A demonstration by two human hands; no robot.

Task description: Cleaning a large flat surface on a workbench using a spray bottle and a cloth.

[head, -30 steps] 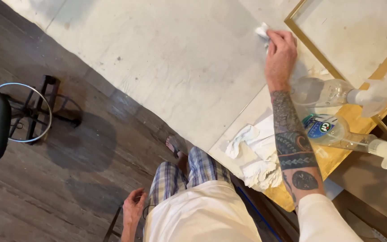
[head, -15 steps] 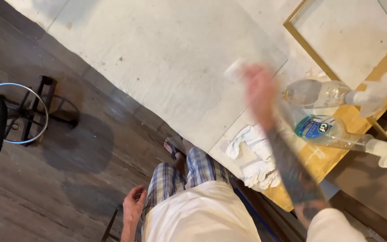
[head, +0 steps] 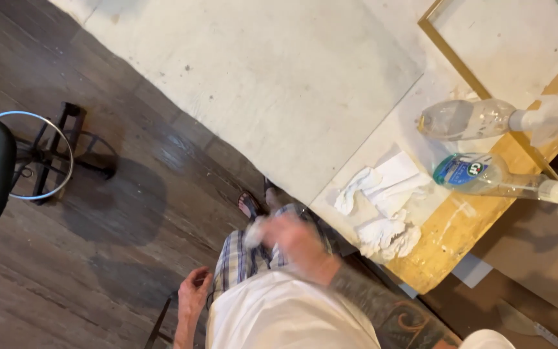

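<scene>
My right hand is blurred in front of my lap, closed around a small white crumpled cloth. My left hand hangs low beside my left thigh with the fingers loosely curled and nothing in it. On the wooden table edge lie crumpled white rags. Beside them lie two clear spray bottles on their sides, one plain and one with a blue-green label. A gold-framed panel rests at the upper right.
A large pale sheet covers the floor ahead of me. A black stool with a metal foot ring stands at the left on the dark wood floor. My sandalled foot shows below the sheet's edge.
My right hand has swung with the white cloth from the gold frame at the upper right down toward my lap. My left hand has stayed by my thigh.
</scene>
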